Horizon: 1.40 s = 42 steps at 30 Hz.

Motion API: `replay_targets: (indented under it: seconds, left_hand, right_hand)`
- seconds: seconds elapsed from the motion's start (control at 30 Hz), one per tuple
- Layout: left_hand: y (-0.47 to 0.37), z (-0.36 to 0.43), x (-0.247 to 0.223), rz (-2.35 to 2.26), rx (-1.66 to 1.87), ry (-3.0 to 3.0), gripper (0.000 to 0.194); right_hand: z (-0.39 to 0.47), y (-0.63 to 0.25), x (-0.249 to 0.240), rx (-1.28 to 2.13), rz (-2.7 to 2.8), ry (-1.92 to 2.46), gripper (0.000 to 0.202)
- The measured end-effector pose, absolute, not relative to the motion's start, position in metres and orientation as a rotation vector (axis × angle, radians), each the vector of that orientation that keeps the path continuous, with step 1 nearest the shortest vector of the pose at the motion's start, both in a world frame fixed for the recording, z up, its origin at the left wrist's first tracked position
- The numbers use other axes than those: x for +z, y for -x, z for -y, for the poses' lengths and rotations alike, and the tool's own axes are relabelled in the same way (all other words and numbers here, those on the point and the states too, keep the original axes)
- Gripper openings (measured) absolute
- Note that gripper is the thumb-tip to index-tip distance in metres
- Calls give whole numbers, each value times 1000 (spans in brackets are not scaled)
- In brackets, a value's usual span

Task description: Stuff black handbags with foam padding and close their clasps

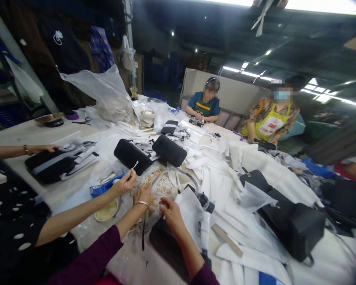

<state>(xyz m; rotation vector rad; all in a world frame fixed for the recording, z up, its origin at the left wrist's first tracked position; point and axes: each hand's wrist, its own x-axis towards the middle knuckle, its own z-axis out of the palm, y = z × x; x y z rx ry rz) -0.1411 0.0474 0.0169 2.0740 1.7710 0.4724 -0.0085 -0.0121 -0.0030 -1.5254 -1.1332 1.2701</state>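
Observation:
My left hand (144, 195), in a purple sleeve with a bracelet at the wrist, is at the edge of a heap of pale string-like loops (163, 185) in clear plastic. Its fingers look closed, their tips partly hidden. A greyish strap (178, 171) arches over the loops and runs close to this hand. My right hand (171, 213) hovers just right of it, fingers curled together; anything pinched there is too small to tell. Below my right hand lies a dark bag (166, 242) with a white sheet (191, 209) against it.
A co-worker's hand (127, 183) at left holds a thin white-tipped piece. Black cases (169, 150), a dish (106, 209) and a blue packet (105, 187) lie ahead and left. White sheets (204, 162) and a black backpack (293, 225) cover the right. Two people work across the table.

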Motion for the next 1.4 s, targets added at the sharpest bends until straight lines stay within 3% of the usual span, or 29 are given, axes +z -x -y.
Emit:
replay_targets:
  seconds: [0.1,0.2,0.43,0.57,0.67,0.9,1.07,1.23,1.4]
  left_hand:
    - [134,-42,33,-1840,410,-2200,29]
    - [129,-27,64,-1710,611,-2372,21]
    - [128,14,124,-1286,1027,-2337,3]
    - [129,19,136,-984,996,-1769,40]
    - [125,20,136,-701,780,-1381,41]
    - [115,31,125,-734,831,-1139,51]
    - [141,14,133,-957,932,-1222,39]
    - [173,-2,138,-962,955,-1179,41]
    - [191,-8,146,-931,979,-1062,41]
  right_hand:
    - [-7,14,19,1360,974,1444,37]
    - [-17,15,54,1348,891,1287,46]
    - [-4,-1,138,1171,782,1020,38]
    - [4,-19,165,1288,719,873,46]
    - [7,-31,172,1280,716,860,47]
    - [23,-26,146,1263,813,867,45]
    - [11,-32,90,1418,589,846,35]
    - [-33,-49,32,1447,283,829,13]
    - [-77,-57,8,1381,279,731,27]
